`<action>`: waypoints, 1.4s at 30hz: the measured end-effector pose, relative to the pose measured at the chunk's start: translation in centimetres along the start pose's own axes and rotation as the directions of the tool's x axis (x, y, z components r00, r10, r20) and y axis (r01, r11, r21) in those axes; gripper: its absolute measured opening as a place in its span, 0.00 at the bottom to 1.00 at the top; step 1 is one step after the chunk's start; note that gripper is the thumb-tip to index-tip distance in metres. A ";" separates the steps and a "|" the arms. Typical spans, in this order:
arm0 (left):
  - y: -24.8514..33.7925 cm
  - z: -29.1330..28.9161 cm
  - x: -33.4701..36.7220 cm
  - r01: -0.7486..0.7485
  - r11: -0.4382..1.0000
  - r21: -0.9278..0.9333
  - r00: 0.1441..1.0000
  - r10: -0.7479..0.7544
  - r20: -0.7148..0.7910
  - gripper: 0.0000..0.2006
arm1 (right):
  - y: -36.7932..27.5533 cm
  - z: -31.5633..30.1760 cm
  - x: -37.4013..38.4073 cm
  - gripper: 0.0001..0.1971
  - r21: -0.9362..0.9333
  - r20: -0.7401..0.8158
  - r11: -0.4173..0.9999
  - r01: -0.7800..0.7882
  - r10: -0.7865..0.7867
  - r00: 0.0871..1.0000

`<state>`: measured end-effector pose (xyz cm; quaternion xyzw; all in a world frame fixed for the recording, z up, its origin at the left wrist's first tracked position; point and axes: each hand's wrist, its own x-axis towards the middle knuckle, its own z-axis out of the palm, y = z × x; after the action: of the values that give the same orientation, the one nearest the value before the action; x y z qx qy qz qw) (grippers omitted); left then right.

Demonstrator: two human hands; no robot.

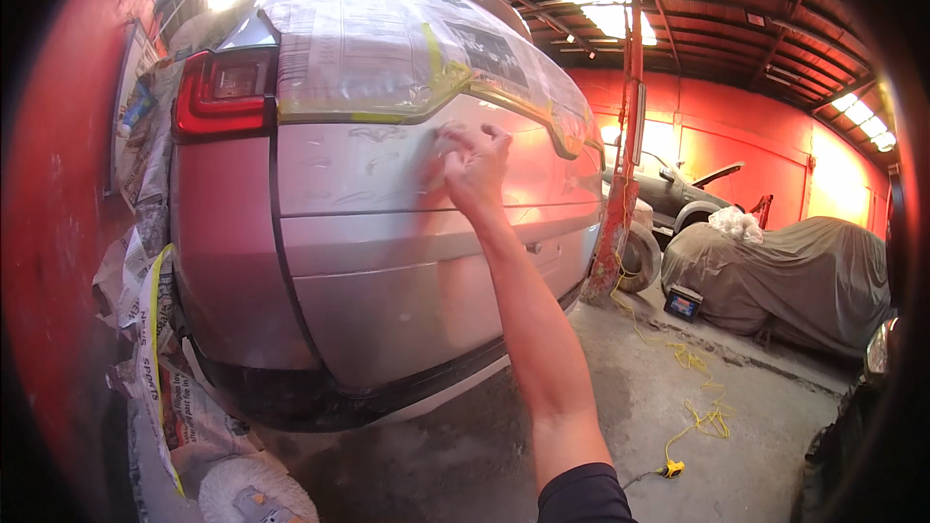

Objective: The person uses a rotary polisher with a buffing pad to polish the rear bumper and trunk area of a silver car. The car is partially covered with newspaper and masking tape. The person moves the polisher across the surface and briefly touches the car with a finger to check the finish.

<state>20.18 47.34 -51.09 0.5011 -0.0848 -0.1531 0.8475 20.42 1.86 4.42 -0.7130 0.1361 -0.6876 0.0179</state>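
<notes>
My right hand (475,167) is against the upper part of a silver car tailgate (378,228), below its masked rear window. The fingers are bent and drawn together, slightly smeared by motion; whatever may be under them is hidden. Pale smudges mark the panel to the left of the hand. Newspaper and clear plastic masking (378,48) covers the window, edged with yellow tape (441,92). At the car's left corner a red tail light (225,92) is bare. My left hand is out of the picture.
Newspaper (184,407) hangs along the left side by a red wall (68,232). A fluffy white round pad (232,484) lies at lower left. To the right are a rusty post (620,194), a battery (683,302), a yellow cord (712,421) and a covered vehicle (785,271).
</notes>
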 end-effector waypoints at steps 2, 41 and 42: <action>0.9 0.9 0.7 0.075 0.988 -0.137 0.995 -0.064 0.077 0.56 | 0.9 -0.4 1.1 0.26 0.071 -0.084 0.995 -0.065 0.071 0.994; 11.4 13.6 0.7 0.188 0.924 -0.333 0.982 -0.184 0.042 0.54 | 9.6 -1.7 4.7 0.22 0.127 -0.013 0.987 -0.102 0.104 0.994; 11.5 13.6 0.7 0.184 0.925 -0.332 0.983 -0.181 0.040 0.54 | 8.3 -1.4 4.4 0.22 0.084 0.003 0.989 -0.120 0.120 0.993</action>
<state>18.77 41.12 -34.44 0.3548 -0.0143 -0.2457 0.9020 17.74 -6.86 7.00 -0.7014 0.1498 -0.6911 0.0890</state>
